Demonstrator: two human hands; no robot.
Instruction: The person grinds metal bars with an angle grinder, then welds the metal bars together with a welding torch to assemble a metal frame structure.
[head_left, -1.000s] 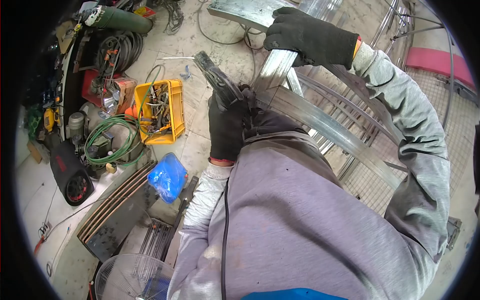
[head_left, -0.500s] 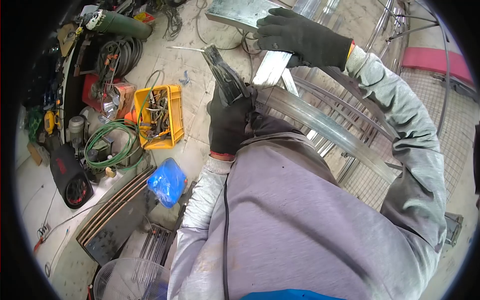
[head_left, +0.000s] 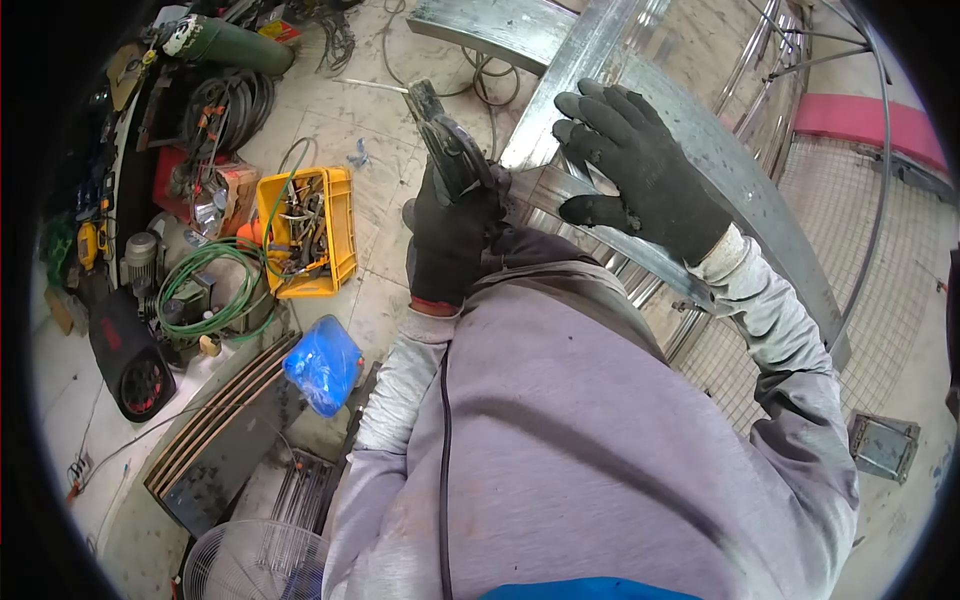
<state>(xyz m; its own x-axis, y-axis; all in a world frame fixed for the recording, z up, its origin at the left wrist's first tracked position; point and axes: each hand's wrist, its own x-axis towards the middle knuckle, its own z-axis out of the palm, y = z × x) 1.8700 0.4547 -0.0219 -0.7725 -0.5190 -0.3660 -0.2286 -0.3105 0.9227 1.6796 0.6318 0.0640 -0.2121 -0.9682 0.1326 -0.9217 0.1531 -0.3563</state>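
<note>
My left hand (head_left: 450,240), in a black glove, is closed around a black welding electrode holder (head_left: 448,140). A thin pale electrode (head_left: 372,85) sticks out to the left from the holder's tip. My right hand (head_left: 655,175), gloved in black as well, is open with its fingers spread, palm down. It overlaps a shiny rectangular metal tube (head_left: 575,85) and a broad grey metal beam (head_left: 765,190) in this view. Another metal bar (head_left: 490,28) meets the tube at the top. A black cable (head_left: 443,450) hangs down along my grey top.
To the left are a yellow crate (head_left: 345,235) of tools, a coiled green hose (head_left: 205,290), a green gas cylinder (head_left: 235,48) and a blue plastic bag (head_left: 325,365). A fan (head_left: 255,560) stands at lower left. Wire mesh (head_left: 850,220) lies right.
My right hand has come off the upper metal bar, moved down and right, and spread its fingers. My left hand keeps its grip on the electrode holder. The view has shifted slightly.
</note>
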